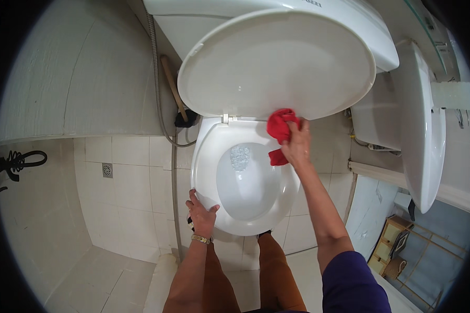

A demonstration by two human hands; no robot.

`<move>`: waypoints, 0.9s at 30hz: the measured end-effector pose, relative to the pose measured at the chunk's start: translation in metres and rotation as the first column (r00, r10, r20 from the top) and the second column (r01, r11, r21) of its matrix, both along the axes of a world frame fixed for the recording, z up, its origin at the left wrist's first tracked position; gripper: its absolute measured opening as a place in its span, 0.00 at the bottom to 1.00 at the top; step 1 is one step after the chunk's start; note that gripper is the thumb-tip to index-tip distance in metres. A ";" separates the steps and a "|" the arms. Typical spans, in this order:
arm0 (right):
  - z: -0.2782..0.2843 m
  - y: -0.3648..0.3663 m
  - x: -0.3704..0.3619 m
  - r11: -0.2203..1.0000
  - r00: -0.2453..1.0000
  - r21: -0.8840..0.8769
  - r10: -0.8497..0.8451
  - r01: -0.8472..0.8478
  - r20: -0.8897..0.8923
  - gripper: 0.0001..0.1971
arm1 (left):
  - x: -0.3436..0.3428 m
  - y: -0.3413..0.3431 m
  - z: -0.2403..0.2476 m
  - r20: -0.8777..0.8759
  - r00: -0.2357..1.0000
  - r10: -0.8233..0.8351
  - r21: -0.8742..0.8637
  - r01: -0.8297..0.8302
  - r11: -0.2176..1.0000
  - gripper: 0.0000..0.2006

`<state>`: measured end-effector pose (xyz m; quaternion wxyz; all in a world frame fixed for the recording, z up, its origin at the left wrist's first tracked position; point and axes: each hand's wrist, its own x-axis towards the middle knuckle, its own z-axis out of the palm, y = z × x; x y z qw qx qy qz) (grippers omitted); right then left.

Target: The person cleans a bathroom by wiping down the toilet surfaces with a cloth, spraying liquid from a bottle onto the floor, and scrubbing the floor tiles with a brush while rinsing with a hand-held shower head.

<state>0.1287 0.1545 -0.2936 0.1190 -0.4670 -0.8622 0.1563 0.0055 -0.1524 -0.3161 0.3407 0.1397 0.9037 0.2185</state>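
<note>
A white toilet seat (206, 161) lies down on the bowl, and its lid (277, 62) stands raised against the cistern. With my right hand (297, 147) I grip a bunched red cloth (282, 125) at the seat's back right, close to the hinge. One end of the cloth hangs toward the bowl opening. My left hand (201, 213) rests on the seat's front left edge, fingers spread and holding nothing; a metal watch band circles that wrist. Water shows inside the toilet bowl (250, 188).
Left of the toilet, a wooden-handled plunger (185, 117) stands beside a flexible hose (156, 68). A floor drain (107, 170) sits in the tiles further left. On the right are a white washbasin (423, 130) and a small wooden drawer unit (389, 240).
</note>
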 end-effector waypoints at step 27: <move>-0.042 -0.033 -0.092 0.990 0.957 0.111 0.047 -0.082 0.287 0.15 | -0.012 0.001 0.003 0.044 0.999 -0.003 -0.110 0.008 0.994 0.49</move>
